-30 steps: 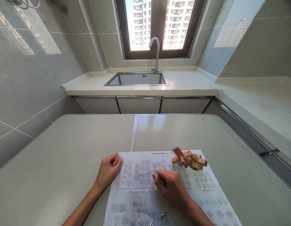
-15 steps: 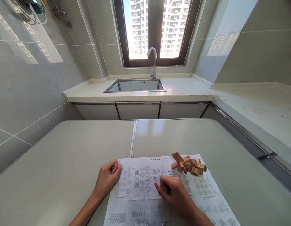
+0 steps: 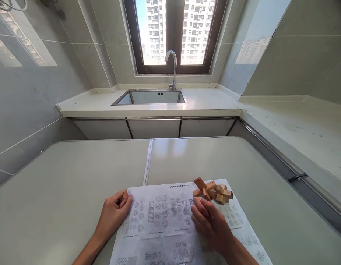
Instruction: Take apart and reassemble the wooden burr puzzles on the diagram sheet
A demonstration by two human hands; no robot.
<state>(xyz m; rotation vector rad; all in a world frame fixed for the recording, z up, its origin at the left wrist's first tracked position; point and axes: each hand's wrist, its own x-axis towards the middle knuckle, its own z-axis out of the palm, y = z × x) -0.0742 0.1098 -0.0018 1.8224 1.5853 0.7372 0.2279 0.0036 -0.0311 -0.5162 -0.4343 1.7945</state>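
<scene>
A printed paper sheet (image 3: 170, 235) with rows of small diagrams lies on the table. My left hand (image 3: 115, 208) is curled closed at its upper left edge, thumb side against the paper, and no object shows in it. Over the right half of the sheet, my right hand (image 3: 210, 224) is also closed with fingers curled in, and nothing shows between them. Just beyond its knuckles stands a wooden interlocking puzzle of crossed sticks (image 3: 205, 187), its lower part partly behind the hand. Touching or close to it on the right is a cluster of wooden blocks (image 3: 223, 194).
The pale table (image 3: 76, 184) has a seam (image 3: 147, 162) down its middle. Behind it runs a white counter (image 3: 209, 99) with a sink (image 3: 154, 97) and a tap (image 3: 174, 70) below a window. Another counter (image 3: 292, 121) lies along the right wall.
My right hand has moved up and right over the sheet, closer to the wooden puzzle. My left hand stays at the paper's edge. The whole view has shifted slightly.
</scene>
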